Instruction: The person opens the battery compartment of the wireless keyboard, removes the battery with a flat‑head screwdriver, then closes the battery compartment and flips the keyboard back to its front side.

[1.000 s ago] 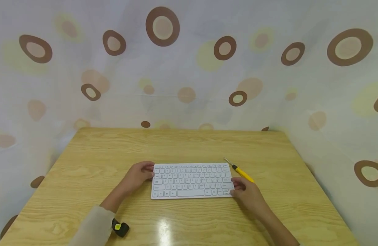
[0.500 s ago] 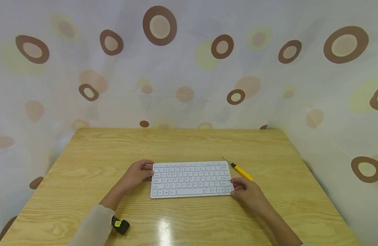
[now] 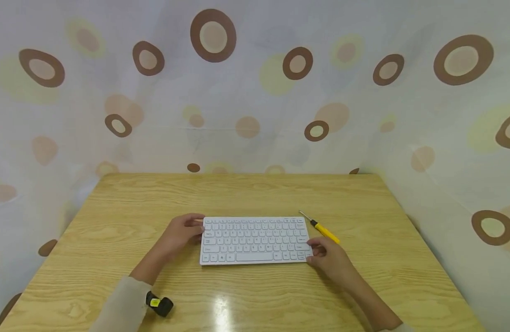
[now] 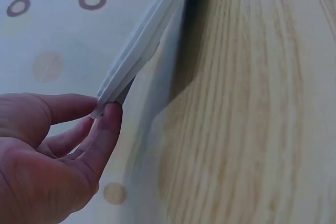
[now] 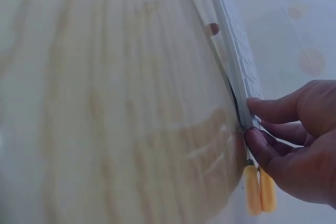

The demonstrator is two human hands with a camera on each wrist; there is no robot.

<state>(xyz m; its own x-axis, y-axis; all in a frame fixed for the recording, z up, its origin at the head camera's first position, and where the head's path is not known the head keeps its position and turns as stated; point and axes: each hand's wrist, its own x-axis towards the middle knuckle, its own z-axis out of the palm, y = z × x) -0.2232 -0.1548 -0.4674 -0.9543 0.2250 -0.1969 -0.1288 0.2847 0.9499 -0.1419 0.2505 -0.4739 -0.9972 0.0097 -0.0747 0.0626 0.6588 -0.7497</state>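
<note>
A slim white keyboard (image 3: pixel 255 240) lies between the two hands, its keys facing up in the head view. The left hand (image 3: pixel 181 234) pinches its left end, index finger on top and thumb at the edge. In the left wrist view the keyboard's side (image 4: pixel 134 56) shows above the tabletop, with the left hand's (image 4: pixel 58 156) fingertips gripping its corner. At the other end, the right hand (image 3: pixel 331 259) pinches the near right corner. The right wrist view shows that hand's (image 5: pixel 310 135) thumb and fingers on both faces of the keyboard's edge (image 5: pixel 231 51).
A screwdriver with a yellow handle (image 3: pixel 326 233) lies right of the keyboard, its tip pointing back and left. The glossy wooden table (image 3: pixel 255 193) runs to a patterned curtain (image 3: pixel 255 92). A black device (image 3: pixel 159 304) with a yellow label sits at the left wrist.
The head view has shifted slightly. The keyboard shifts slightly up and left in the picture with both hands at its ends; the left fingers sit closer on its edge. The screwdriver stays put.
</note>
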